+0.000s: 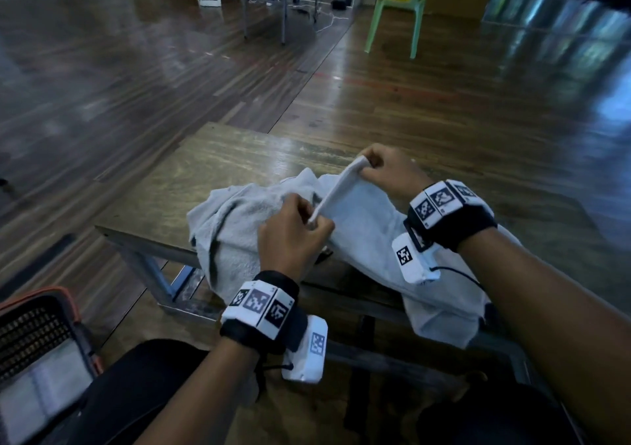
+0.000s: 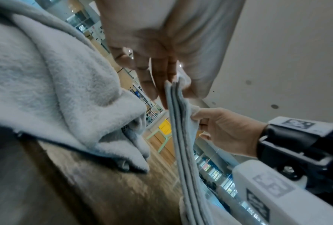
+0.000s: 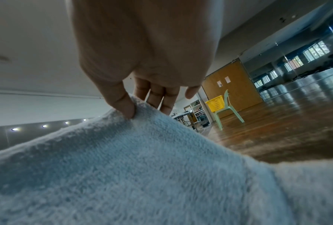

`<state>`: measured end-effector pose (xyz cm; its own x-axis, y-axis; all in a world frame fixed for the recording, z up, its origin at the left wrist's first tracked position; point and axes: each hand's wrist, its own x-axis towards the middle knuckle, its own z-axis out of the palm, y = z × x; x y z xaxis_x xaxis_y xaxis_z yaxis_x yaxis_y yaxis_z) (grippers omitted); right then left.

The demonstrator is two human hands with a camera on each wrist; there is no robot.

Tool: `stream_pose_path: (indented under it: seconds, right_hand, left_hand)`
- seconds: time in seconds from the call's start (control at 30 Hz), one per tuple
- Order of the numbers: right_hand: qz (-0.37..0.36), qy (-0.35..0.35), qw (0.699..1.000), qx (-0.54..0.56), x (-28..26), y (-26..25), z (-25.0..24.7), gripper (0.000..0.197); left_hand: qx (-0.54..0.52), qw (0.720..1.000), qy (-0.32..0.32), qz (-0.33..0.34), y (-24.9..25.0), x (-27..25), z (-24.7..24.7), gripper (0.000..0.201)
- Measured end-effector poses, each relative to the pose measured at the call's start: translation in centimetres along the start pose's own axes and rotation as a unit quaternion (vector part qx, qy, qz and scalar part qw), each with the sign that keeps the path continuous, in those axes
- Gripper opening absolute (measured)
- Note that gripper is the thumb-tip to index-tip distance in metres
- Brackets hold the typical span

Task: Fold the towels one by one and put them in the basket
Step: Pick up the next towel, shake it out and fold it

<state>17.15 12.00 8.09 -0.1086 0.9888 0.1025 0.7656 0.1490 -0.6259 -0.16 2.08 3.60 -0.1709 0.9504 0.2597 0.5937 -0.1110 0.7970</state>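
Soft, limp, probably light terry towel (image 1: pixel 239 226) slumped on bench (image 1: pixel 205 157); hem (image 1: pixel 338 188) pinched taut between left hand (image 1: pixel 290 239) and right hand (image 1: pixel 392 171). Best gripped at hem corners.
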Motion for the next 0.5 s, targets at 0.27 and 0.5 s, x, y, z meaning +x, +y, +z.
stream_pose_path:
  seconds: [0.27, 0.5]
  right_hand:
    - [-0.004, 0.006, 1.000, 0.004, -1.7, 1.8, -2.3, 0.011]
    - [0.056, -0.056, 0.991, 0.109, -4.7, 8.3, -4.9, 0.016]
  left_hand:
    - [-0.028, 0.989, 0.029, 0.140, -0.3, -0.9, 1.3, 0.019]
    - [0.030, 0.971, -0.064, 0.229, 1.8, -4.0, 5.9, 0.025]
